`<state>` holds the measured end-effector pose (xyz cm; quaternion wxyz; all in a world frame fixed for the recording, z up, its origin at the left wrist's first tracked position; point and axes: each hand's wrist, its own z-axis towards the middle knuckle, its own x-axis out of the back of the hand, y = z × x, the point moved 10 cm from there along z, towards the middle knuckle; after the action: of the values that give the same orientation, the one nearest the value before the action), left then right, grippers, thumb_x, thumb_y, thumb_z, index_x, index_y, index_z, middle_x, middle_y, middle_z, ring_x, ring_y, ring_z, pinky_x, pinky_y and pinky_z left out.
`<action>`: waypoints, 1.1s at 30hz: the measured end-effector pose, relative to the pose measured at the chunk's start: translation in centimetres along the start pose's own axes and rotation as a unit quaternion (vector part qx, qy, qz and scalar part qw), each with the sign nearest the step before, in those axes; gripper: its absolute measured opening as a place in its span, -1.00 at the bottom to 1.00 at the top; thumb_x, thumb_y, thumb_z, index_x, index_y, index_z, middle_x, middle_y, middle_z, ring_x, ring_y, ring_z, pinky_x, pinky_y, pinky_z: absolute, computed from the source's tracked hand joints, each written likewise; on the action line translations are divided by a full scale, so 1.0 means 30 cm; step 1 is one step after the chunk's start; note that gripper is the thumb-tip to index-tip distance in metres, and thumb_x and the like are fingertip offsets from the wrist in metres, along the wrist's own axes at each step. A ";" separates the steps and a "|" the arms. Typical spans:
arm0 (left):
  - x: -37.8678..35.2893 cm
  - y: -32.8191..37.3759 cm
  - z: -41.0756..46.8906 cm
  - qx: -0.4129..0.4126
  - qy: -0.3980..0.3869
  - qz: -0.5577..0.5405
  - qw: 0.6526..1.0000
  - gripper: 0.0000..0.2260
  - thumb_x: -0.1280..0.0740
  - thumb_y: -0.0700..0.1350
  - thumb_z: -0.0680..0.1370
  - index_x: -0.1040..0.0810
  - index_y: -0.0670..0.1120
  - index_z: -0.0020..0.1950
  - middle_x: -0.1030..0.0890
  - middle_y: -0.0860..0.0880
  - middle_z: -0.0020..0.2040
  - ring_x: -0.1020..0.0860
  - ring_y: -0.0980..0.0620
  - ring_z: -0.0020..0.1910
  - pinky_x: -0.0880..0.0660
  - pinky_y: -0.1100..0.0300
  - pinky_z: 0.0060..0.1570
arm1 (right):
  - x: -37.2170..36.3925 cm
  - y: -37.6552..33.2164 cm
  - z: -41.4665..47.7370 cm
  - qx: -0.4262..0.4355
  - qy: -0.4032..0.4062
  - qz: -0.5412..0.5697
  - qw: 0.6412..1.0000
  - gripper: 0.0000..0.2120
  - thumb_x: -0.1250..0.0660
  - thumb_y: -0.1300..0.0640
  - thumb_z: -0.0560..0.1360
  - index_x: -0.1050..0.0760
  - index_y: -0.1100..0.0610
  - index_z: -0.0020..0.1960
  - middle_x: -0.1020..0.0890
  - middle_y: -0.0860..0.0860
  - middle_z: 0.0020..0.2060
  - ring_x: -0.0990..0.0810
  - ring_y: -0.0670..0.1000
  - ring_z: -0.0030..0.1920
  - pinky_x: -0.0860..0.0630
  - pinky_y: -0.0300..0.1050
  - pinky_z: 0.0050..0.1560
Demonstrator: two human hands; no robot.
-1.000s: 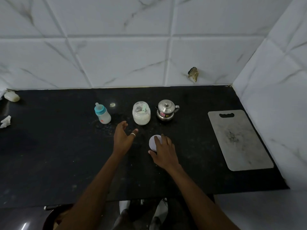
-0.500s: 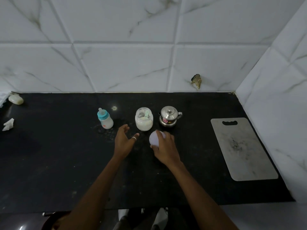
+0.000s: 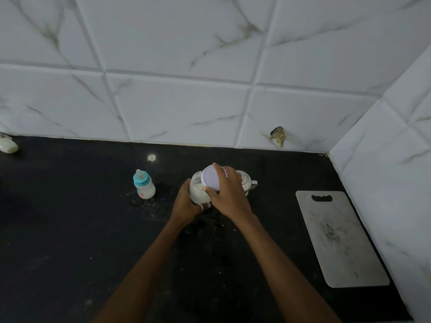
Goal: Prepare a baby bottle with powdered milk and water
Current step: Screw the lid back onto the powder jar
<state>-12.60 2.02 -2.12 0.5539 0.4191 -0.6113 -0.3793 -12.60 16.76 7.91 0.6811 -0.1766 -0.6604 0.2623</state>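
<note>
A small baby bottle (image 3: 144,185) with a teal cap stands on the black counter (image 3: 70,229), white liquid inside it. To its right sits a clear jar of milk powder (image 3: 197,191). My left hand (image 3: 186,205) is wrapped around the jar's near side. My right hand (image 3: 227,194) holds the jar's round white lid (image 3: 210,179) tilted just above the jar's mouth. A steel kettle (image 3: 247,183) stands behind my right hand, mostly hidden.
A grey cutting board (image 3: 338,238) lies at the right by the tiled side wall. Powder specks (image 3: 144,203) are scattered near the bottle. A pale lump (image 3: 8,145) rests at the far left by the back wall.
My right hand lifted the lid from the counter up to the jar's mouth. My left hand moved forward and closed around the jar.
</note>
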 end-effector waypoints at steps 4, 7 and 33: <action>-0.021 0.030 0.033 -0.037 -0.002 -0.034 0.999 -0.22 -0.65 -0.07 0.26 -0.34 0.24 0.36 -0.47 0.30 0.25 -0.50 0.45 0.20 -0.47 0.52 0.04 | -0.012 0.012 0.035 -0.001 -0.002 -0.009 1.000 -0.32 -0.41 -0.03 0.55 -0.21 -0.01 0.59 -0.33 0.05 0.46 -0.31 0.10 0.43 -0.41 0.01 0.30; -0.032 0.039 0.045 -0.067 0.015 -0.051 0.996 -0.24 -0.58 0.02 0.24 -0.37 0.14 0.39 -0.48 0.32 0.24 -0.50 0.45 0.21 -0.46 0.52 0.06 | -0.020 0.024 0.045 -0.003 -0.006 -0.010 1.000 -0.31 -0.41 -0.05 0.55 -0.20 -0.01 0.59 -0.33 0.06 0.45 -0.31 0.11 0.42 -0.38 0.01 0.30; 0.539 0.682 0.180 -0.187 0.038 0.019 0.982 -0.13 -0.67 0.07 0.17 -0.45 0.03 0.44 -0.61 0.03 0.28 -0.60 0.03 0.21 -0.57 0.03 0.25 | 0.487 -0.758 0.344 0.209 -0.201 -0.158 0.944 -0.25 -0.49 0.25 0.45 -0.33 -0.15 0.53 -0.40 0.03 0.35 -0.42 0.09 0.33 -0.54 0.05 0.26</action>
<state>-20.43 -5.67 22.14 0.6522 0.3106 -0.5164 -0.4599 -20.15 6.10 33.73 0.5883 0.1328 -0.7335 0.3134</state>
